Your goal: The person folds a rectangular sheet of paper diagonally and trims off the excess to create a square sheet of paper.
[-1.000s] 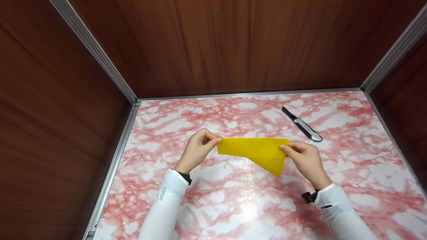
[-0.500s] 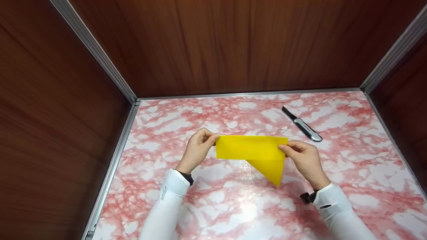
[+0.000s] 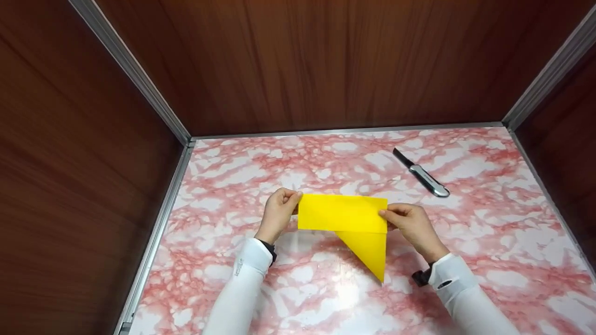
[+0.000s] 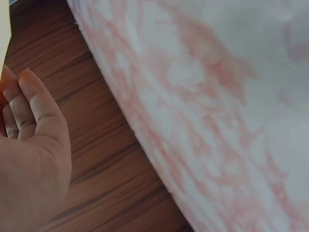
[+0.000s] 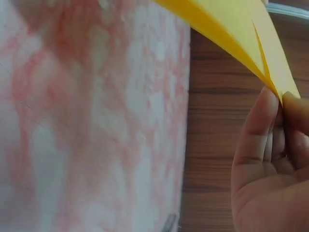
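Note:
Held up over the table is a folded sheet of yellow paper (image 3: 342, 213), with a rectangular band on top and a triangular flap hanging below its right half. My left hand (image 3: 278, 211) pinches the band's upper left corner between thumb and fingers. At the right edge, my right hand (image 3: 412, 228) grips the paper with its thumb in front. In the right wrist view the yellow paper (image 5: 241, 34) shows layered folds, pinched by the right hand's fingertips (image 5: 264, 111). Only a sliver of paper (image 4: 4, 29) shows in the left wrist view, beside the left hand (image 4: 38, 130).
A utility knife (image 3: 423, 174) with a black and silver body lies on the table beyond my right hand. The pink and white marbled table (image 3: 223, 186) is bounded by brown wood panels (image 3: 302, 70) with metal edge strips at the back and sides.
The paper has tilted to face the camera more, so its band and hanging flap show taller. Both hands have come slightly nearer, and the right hand has shifted left. Both keep their grip.

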{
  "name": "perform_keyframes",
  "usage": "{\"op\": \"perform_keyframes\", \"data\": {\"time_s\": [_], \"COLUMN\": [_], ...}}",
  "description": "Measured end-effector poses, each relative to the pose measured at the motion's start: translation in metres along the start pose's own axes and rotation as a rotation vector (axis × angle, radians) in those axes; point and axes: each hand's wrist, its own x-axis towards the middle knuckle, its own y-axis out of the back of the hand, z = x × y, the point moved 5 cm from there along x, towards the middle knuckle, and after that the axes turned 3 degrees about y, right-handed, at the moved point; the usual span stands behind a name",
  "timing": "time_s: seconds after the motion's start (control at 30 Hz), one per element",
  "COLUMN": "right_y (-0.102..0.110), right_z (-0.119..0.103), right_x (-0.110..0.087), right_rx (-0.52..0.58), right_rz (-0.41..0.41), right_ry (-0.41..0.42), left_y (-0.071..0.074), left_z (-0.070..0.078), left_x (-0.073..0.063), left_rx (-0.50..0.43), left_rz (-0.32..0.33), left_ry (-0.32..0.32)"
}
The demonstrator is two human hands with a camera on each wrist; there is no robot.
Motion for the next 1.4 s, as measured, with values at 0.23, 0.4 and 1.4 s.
{"op": "perform_keyframes", "data": {"time_s": [0.23,0.4,1.4], "right_y": [-0.017,-0.024,-0.024], "right_z": [0.029,0.044,0.066], "right_x": [0.01,0.018,0.029], "right_rx": [-0.04,-0.087,-0.421], "right_rz": [0.022,0.016,0.079], "right_ry": [-0.114,-0.143,-0.121], "left_y": [-0.001,-0.003,-0.125], "left_z": [-0.044,-0.06,-0.1], "left_x": [0.014,0.02,-0.045], "left_rx": [0.091,0.183,1.283], "left_rz": [0.092,0.161,-0.255], "left_ry": [0.098,0.11,-0.338]}}
